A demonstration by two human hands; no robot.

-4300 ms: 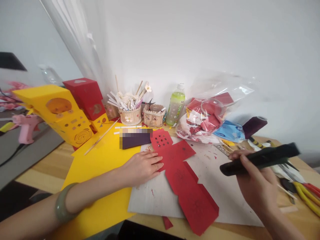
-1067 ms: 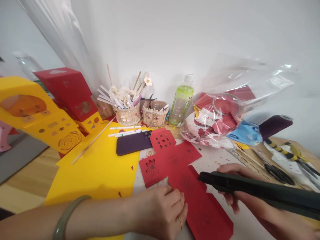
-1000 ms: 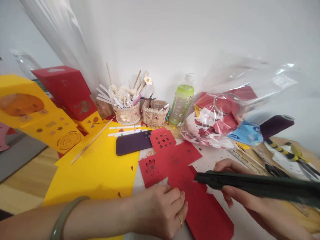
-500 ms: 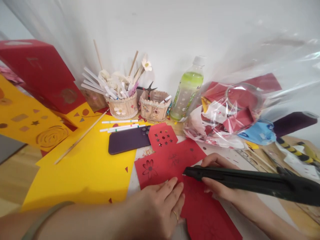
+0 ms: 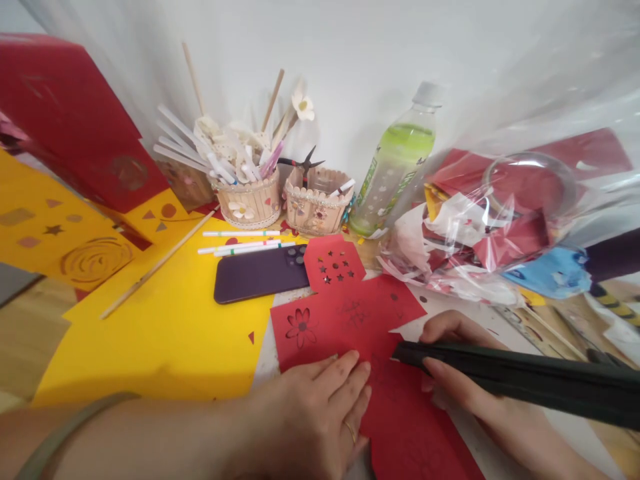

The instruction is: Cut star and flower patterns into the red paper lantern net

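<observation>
My left hand (image 5: 330, 400) lies flat on a red card cutout (image 5: 325, 353), fingers stretched and pressing it to the table. Black at the handle, a utility knife (image 5: 500, 373) is gripped between the thumb and fingers of my right hand (image 5: 465, 373). Its small blade tip rests at or just above the card, right of my left fingertips; contact is hard to tell. The card has flaps, one with star-shaped holes, another with a cut-out flower. Faint drawn outlines show on other panels.
A dark purple phone (image 5: 260, 273) touches the card's upper left, on yellow card (image 5: 165, 347). Behind stand two decorated wooden pots (image 5: 250, 207) and a green-labelled bottle (image 5: 393, 167). A clear bag of scraps (image 5: 480, 233) sits at right; a red box (image 5: 85, 127) stands at left.
The knife and my right hand have moved to the right, the blade tip away from my left fingers. My left hand stays flat on the card. The camera view has shifted slightly.
</observation>
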